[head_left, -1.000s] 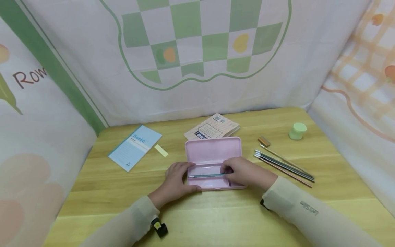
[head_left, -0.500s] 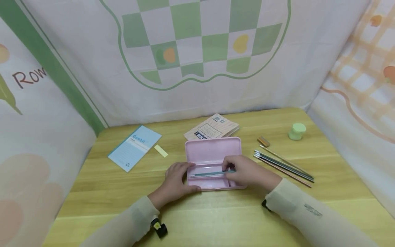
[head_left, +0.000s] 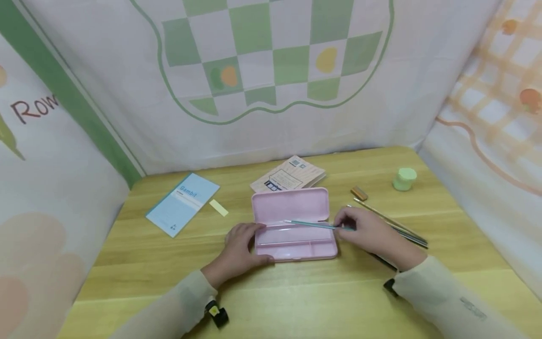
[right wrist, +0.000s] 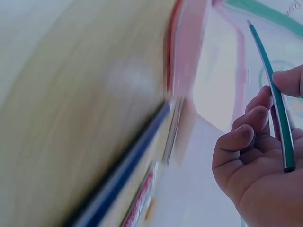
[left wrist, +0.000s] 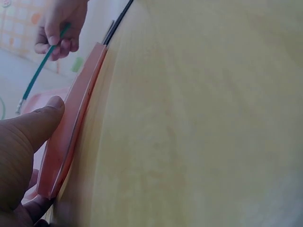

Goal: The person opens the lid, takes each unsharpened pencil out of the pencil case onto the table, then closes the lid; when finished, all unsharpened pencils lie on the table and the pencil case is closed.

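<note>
A pink pencil case (head_left: 290, 205) stands with its lid raised, its inner compartments facing up. My left hand (head_left: 239, 252) holds the case's left end, thumb at the front edge and fingers around the back corner. Just past the right end, my right hand (head_left: 368, 230) pinches a green pencil (head_left: 309, 223). The pencil slants over the case with its metal-ended tip pointing left, and in the right wrist view the green pencil (right wrist: 272, 75) lies between thumb and fingers. No pencil shows inside the case. The right hand and forearm partly cover several loose pencils (head_left: 389, 219) on the table.
Behind the case lies a beige book (head_left: 292, 172). A blue notebook (head_left: 183, 205) and a pale yellow strip (head_left: 219, 207) are at the left. A small brown block (head_left: 359, 193) and a light green container (head_left: 404, 179) sit back right. Printed cloth walls surround the table.
My right hand has lifted the green pencil out of the case and moved right with it. The left hand keeps its hold on the case.
</note>
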`<state>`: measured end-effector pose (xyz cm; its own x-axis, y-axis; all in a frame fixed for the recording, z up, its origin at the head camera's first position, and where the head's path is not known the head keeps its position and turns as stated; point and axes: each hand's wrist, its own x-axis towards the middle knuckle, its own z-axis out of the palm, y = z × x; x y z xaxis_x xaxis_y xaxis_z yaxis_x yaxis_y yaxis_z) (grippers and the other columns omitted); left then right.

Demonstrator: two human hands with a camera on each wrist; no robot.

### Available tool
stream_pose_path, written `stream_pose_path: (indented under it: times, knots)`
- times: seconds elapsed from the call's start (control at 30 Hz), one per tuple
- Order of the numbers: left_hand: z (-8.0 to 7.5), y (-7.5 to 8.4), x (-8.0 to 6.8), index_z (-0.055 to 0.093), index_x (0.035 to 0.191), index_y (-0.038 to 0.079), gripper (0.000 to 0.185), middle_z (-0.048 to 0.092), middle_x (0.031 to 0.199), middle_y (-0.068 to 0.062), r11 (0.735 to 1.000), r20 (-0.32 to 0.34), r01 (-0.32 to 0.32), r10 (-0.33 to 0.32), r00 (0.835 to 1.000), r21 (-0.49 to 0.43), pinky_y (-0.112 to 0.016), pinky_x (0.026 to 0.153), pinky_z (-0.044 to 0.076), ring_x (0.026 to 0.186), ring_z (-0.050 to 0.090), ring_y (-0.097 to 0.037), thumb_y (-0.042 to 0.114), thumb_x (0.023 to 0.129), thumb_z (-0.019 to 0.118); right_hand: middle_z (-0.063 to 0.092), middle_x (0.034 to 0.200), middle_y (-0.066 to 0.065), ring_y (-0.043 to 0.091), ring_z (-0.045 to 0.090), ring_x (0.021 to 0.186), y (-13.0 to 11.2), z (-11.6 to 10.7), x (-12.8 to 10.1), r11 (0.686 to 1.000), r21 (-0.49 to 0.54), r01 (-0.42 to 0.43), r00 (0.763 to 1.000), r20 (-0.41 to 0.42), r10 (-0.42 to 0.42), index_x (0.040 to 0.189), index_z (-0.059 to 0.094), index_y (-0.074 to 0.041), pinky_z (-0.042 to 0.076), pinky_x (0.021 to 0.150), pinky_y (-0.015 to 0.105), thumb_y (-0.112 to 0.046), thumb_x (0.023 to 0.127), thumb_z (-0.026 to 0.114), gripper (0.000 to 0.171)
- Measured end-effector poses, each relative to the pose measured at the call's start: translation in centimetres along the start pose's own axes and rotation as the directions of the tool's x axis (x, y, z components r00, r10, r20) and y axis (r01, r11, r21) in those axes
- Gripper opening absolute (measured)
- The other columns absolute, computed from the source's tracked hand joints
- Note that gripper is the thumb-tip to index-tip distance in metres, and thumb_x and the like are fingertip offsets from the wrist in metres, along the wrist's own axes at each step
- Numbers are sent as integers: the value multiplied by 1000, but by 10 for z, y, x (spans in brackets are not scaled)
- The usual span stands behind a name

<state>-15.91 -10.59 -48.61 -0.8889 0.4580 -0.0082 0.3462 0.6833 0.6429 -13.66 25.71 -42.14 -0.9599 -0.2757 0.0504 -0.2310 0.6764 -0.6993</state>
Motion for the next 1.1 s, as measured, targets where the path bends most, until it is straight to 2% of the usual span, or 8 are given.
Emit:
stream_pose_path:
  times: [0.2,0.33,0.5,0.83,1.1]
  knots:
    - [2,1,-2,52,150,23,93,51,152,-3,1000,-4,-10,10,1000,-8,-58,120,18,144,34,-32,68,74,83,67,97,1,18,58,86,16,-26,-23,995,-22,-98,993,-63,97,100,70,-14,51,73,27,-15,95,73,7]
    - [3,1,-3,53,150,23,92,51,152,-3,1000,-5,-7,7,1000,-4,-59,121,17,145,33,-33,67,74,83,67,97,3,17,58,85,26,-40,-36,985,-33,-168,982,-99,164,105,69,-10,51,70,26,-19,97,72,12]
    - [1,2,-4,52,150,24,92,50,153,-3,1000,-4,-5,5,1000,-4,-59,121,16,146,32,-33,67,75,84,67,95,4,16,58,83,36,-51,-47,976,-59,-212,971,-123,203,107,69,-9,49,69,27,-23,99,70,16]
    - [1,1,-3,52,151,23,94,50,152,-4,1000,-12,-16,16,1000,7,-58,120,18,143,34,-31,69,74,82,69,98,4,16,59,85,41,-58,-55,966,-83,-244,965,-118,234,110,69,-8,49,71,29,-26,99,70,22]
    - [0,0,-1,50,152,24,95,49,154,-5,1000,0,-3,3,1000,9,-60,121,16,146,32,-33,69,74,82,69,102,4,18,60,90,53,-52,-60,963,-105,-249,967,-79,241,107,69,-10,50,75,30,-23,98,72,16]
